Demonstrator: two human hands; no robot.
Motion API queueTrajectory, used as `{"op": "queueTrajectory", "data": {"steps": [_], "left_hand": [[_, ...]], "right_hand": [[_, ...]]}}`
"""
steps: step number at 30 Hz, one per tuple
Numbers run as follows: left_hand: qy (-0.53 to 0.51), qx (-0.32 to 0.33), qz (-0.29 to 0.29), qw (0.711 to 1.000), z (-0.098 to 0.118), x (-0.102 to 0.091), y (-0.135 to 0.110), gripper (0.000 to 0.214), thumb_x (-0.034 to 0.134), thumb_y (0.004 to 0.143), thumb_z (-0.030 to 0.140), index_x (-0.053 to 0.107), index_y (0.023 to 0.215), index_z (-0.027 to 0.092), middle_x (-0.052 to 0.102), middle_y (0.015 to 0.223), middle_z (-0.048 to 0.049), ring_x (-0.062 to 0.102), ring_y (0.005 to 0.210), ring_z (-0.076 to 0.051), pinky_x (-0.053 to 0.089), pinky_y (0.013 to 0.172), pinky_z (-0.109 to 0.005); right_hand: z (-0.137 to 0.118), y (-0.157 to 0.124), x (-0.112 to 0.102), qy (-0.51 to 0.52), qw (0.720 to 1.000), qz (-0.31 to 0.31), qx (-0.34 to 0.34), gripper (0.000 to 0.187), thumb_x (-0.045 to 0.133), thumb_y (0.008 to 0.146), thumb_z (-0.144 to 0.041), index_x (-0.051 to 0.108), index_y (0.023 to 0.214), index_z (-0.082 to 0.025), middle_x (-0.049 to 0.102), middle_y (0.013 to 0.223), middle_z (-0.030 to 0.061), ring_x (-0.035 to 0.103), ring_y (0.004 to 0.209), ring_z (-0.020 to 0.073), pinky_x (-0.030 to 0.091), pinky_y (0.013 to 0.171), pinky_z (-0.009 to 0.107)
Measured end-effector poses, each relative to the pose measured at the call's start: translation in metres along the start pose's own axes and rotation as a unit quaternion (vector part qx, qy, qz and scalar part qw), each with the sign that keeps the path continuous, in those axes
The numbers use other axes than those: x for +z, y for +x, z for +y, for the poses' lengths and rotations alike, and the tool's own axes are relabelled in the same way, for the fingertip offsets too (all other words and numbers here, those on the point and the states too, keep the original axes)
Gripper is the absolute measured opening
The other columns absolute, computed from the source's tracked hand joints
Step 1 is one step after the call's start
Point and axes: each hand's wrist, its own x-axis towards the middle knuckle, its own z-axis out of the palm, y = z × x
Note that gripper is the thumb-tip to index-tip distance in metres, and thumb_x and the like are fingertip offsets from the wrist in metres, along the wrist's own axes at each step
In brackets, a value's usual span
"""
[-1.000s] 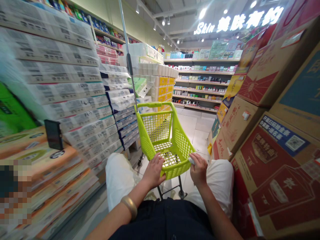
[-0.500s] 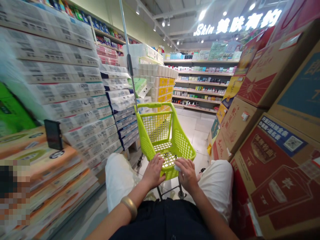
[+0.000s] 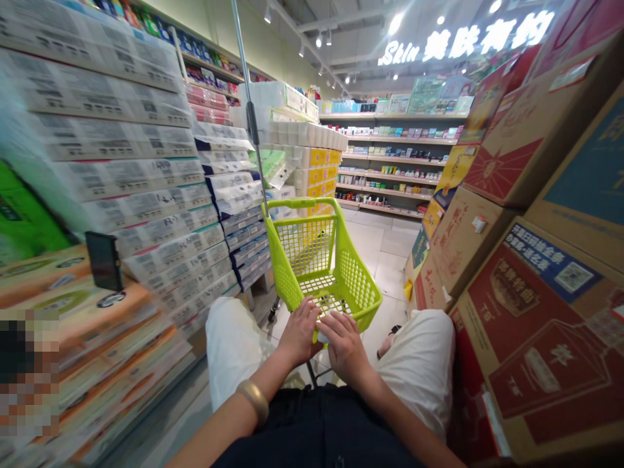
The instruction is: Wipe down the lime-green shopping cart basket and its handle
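Observation:
A lime-green shopping cart basket [image 3: 355, 296] with lattice walls stands between my knees, its bottom grid bare. My left hand [image 3: 299, 333] is closed over its near rim, fingers on the inner side and thumb underneath. Close beside it, my right hand [image 3: 345, 344] is on the same rim, its curled fingers pressed around a small white tissue-like wad [image 3: 324, 331]. Most of this wad is hidden under the fingers. A metal pole [image 3: 249, 110] rises from the cart's far left corner.
Wrapped paper packs [image 3: 146, 175] are stacked high on the left, with a dark phone-like device [image 3: 104, 261] on the orange packs [image 3: 63, 305]. Printed cartons [image 3: 550, 338] wall the right side. Stocked shelves [image 3: 394, 140] stand beyond the tiled aisle [image 3: 370, 240].
My right hand has slid left along the near rim with the white wad, and now sits right next to my left hand. The left hand and the cart have barely moved.

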Motion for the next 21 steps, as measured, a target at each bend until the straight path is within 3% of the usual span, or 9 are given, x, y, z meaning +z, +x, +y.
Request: {"op": "queueTrajectory", "data": {"steps": [3,7,10,13,18,21], "left_hand": [[0.005,-0.003,0.005,1.000,0.000,0.000,0.000,0.050,0.064,0.067,0.020,0.048,0.115,0.019,0.051,0.127,-0.0137,0.028,0.142,-0.032,0.036,0.110,-0.050],[0.007,-0.003,0.013,1.000,0.001,0.000,0.000,0.049,0.066,0.067,0.020,0.049,0.113,0.020,0.052,0.126,-0.0129,0.028,0.142,-0.032,0.035,0.111,-0.049],[0.009,-0.004,0.013,1.000,0.002,0.000,0.000,0.049,0.065,0.068,0.020,0.049,0.114,0.019,0.052,0.126,-0.0134,0.029,0.141,-0.032,0.036,0.111,-0.048],[0.005,-0.002,0.013,1.000,0.001,0.000,0.000,0.050,0.064,0.068,0.020,0.048,0.115,0.019,0.052,0.126,-0.0138,0.029,0.141,-0.032,0.035,0.111,-0.048],[-0.003,0.007,0.004,1.000,-0.001,0.000,0.000,0.051,0.063,0.067,0.021,0.047,0.115,0.019,0.051,0.126,-0.0137,0.028,0.141,-0.033,0.034,0.112,-0.050],[-0.002,0.009,0.001,1.000,-0.002,0.000,0.000,0.052,0.063,0.067,0.021,0.046,0.116,0.019,0.050,0.127,-0.0135,0.028,0.142,-0.033,0.034,0.112,-0.050]], "right_hand": [[0.020,-0.001,-0.010,-0.012,1.000,0.006,0.027,0.054,0.047,0.075,-0.004,0.061,0.121,-0.028,0.067,0.117,0.0017,0.053,0.118,0.0200,0.023,0.110,0.039],[0.067,-0.010,-0.026,-0.077,0.985,0.076,0.137,0.046,0.045,0.077,-0.005,0.064,0.115,-0.023,0.067,0.116,0.0046,0.056,0.114,0.0211,0.024,0.107,0.040],[0.080,-0.013,-0.028,-0.111,0.970,0.111,0.186,0.044,0.044,0.077,-0.004,0.065,0.111,-0.021,0.068,0.116,0.0068,0.055,0.116,0.0236,0.027,0.104,0.042],[0.061,-0.010,-0.018,-0.100,0.973,0.111,0.174,0.045,0.044,0.076,-0.002,0.065,0.110,-0.021,0.068,0.114,0.0068,0.053,0.117,0.0242,0.029,0.104,0.041],[0.005,0.000,0.002,-0.025,0.998,0.029,0.053,0.051,0.046,0.076,-0.003,0.061,0.119,-0.026,0.066,0.118,0.0027,0.049,0.122,0.0219,0.022,0.109,0.039],[0.005,0.002,-0.002,-0.005,1.000,-0.004,0.025,0.051,0.047,0.076,-0.003,0.061,0.119,-0.029,0.067,0.116,0.0007,0.051,0.119,0.0199,0.018,0.111,0.039]]}}
